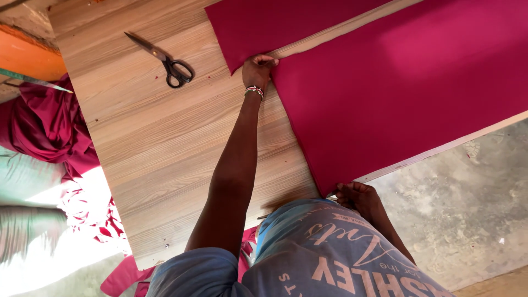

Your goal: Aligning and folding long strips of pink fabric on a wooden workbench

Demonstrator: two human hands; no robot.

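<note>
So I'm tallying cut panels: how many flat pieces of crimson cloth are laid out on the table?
2. A smaller piece lies at the top, left of the gap; a larger piece lies right of it, held at two corners. More crimson fabric hangs bunched beside the table; parts may be hidden.

Tailoring workshop: wooden cutting table [165, 143], scissors [165, 59], crimson cloth [396, 88].

A large piece of crimson fabric [401, 88] lies flat and smooth across the right part of the wooden table, its straight near edge running diagonally, one corner at the table's front edge, another beside a second crimson piece [269, 25].
</note>
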